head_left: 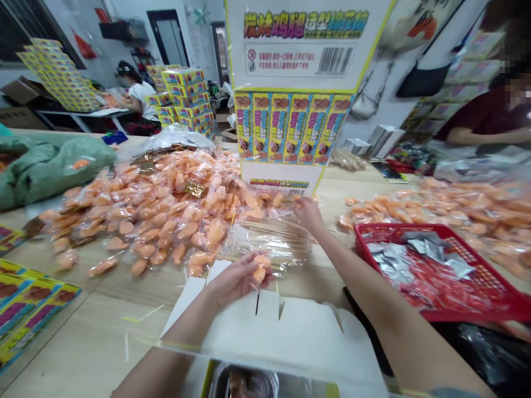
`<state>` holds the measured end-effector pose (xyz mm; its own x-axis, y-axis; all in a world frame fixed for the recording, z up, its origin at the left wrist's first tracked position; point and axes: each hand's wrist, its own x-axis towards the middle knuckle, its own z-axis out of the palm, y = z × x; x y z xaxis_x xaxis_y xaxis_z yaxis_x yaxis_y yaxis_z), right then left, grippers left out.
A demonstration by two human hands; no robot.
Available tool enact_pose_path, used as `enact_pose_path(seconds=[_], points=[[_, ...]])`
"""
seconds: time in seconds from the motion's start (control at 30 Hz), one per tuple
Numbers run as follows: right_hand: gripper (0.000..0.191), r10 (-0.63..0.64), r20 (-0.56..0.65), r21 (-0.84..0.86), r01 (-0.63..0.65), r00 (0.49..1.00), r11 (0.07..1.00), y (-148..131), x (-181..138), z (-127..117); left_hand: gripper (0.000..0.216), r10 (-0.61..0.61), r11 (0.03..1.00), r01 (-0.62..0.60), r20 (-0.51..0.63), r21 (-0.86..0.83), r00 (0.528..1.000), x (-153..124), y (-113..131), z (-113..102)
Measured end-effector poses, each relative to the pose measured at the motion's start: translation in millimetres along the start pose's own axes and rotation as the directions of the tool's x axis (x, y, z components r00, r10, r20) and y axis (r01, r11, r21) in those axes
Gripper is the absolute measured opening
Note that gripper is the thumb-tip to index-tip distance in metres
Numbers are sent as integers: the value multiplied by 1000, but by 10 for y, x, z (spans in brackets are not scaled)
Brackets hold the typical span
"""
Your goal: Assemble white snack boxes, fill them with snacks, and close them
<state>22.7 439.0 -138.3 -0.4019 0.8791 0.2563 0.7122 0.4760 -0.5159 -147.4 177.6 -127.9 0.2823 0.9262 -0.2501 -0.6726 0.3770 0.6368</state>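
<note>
My left hand is closed on an orange drumstick-shaped marshmallow in a clear wrapper. It is over the back edge of an open white carton. Farther forward, my right hand has its fingers drawn together by the right end of a bundle of thin wooden sticks on clear plastic. What those fingers hold, if anything, is too small to make out. Just behind them stands a tall printed display box with a row of small yellow packets in it. A large pile of wrapped orange marshmallows spreads to the left.
To the right sits a red basket of silver and red sachets. More orange marshmallows lie behind it. A green sack and printed boxes occupy the left side. One person works far back, another at right.
</note>
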Motion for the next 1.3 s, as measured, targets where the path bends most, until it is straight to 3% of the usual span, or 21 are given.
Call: enact_pose_path(seconds=[0.1,0.23,0.37,0.43,0.53,0.6,0.67,0.73,0.83,0.93,1.03,1.1,1.2,1.23,1.27,1.3], points=[[40,179,-136,284,-135,974,949,-7,-233,-252,55,37,998,-36,-7,42,999,-2,-2,46],[42,334,-102,549,-227,937,805,-100,-696,-679,61,200,972,-171,-185,163,962,-57,80,151],[43,420,-87,720,-234,903,653,-133,-1547,-1356,39,433,890,-317,-387,327,814,-489,280,62],[31,416,-118,775,-178,902,606,-159,-2147,-1769,34,516,853,-386,-457,351,725,-909,360,-61],[31,400,25,765,-275,916,583,-356,-3084,-2222,42,579,815,-436,-521,381,627,-1660,345,-150],[44,285,224,661,-360,932,658,-600,-3564,-2227,48,637,769,-485,-569,417,521,-2080,211,-72],[50,121,326,520,-285,937,805,-878,-3817,-1968,49,671,736,-504,-578,451,463,-2341,-3,108],[47,-34,267,352,-65,963,934,-1117,-3856,-1574,53,680,733,-476,-544,487,492,-2445,-250,350],[44,-231,200,11,234,952,972,-1300,-3753,-1117,61,648,717,-346,-396,605,651,-2397,-565,716],[39,-311,118,-223,330,943,917,-1286,-3730,-1084,42,550,574,-207,-185,792,815,-2182,-751,1021],[32,-310,-133,-267,267,941,926,-1175,-3824,-1296,37,418,301,-166,26,939,908,-1835,-890,1299],[28,-274,-215,-210,229,937,950,-1084,-3923,-1403,38,327,29,-140,123,990,937,-1594,-1006,1457],[24,-226,-203,-118,205,953,972,-930,-4063,-1437,36,258,-347,-98,196,933,946,-1396,-1119,1521],[24,-198,-194,-85,185,961,979,-870,-4084,-1438,33,304,-399,-92,227,912,925,-1396,-1092,1469],[25,-157,-185,-48,151,970,987,-804,-4077,-1447,30,416,-410,-66,251,910,874,-1424,-1015,1378],[27,-101,-186,-13,101,977,995,-734,-4036,-1468,29,560,-389,-32,264,921,785,-1473,-885,1254]])
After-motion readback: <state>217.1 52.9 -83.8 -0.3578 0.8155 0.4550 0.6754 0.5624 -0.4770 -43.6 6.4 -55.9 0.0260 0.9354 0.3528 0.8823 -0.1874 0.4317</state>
